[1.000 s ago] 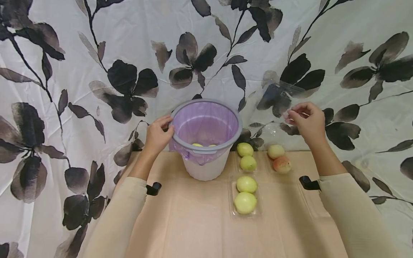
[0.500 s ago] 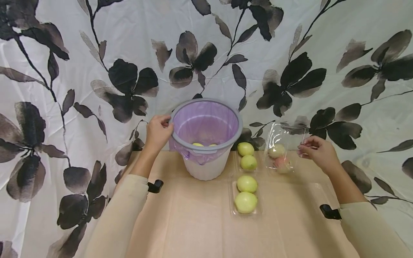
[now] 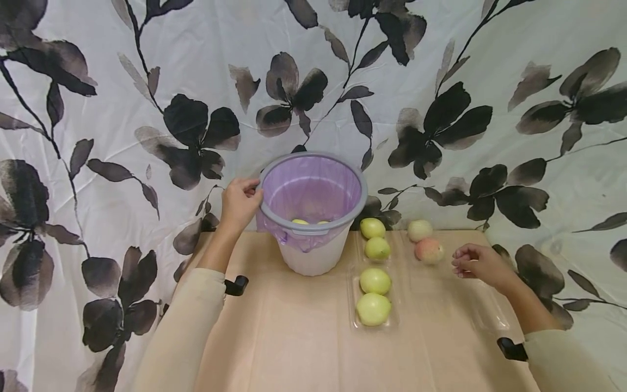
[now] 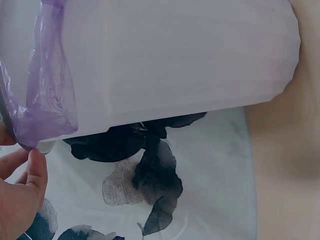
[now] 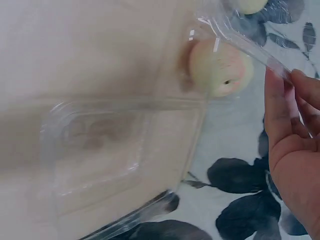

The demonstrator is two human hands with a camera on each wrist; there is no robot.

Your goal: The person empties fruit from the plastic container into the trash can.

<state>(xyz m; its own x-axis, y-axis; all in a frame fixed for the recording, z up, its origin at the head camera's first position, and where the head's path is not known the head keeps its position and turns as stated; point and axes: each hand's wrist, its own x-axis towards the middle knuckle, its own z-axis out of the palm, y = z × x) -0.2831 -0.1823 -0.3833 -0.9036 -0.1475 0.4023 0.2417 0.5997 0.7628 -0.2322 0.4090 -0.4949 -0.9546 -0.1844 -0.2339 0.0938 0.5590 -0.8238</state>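
Observation:
My left hand [image 3: 241, 204] pinches the grey rim of a white bucket [image 3: 313, 258] lined with a purple plastic bag [image 3: 313, 188]. In the left wrist view, the thumb and fingers [image 4: 36, 172] hold the rim where the bag folds over it. Yellow-green fruits show partly at the bottom of the bucket. On the right, my right hand [image 3: 482, 265] is raised beside two peaches [image 3: 429, 251]. In the right wrist view its thumb and fingertips pinch the edge of a clear plastic container [image 5: 245, 45], which barely shows in the head view.
Several yellow-green fruits [image 3: 374, 309], like lemons, sit in clear trays right of the bucket. Another clear empty tray [image 3: 497, 318] lies at the tabletop's right side. A floral cloth [image 3: 313, 71] hangs behind the light brown tabletop [image 3: 294, 337].
My right hand has come down and to the right, bringing the clear plastic container down past the peaches. My left hand stays on the bucket's rim.

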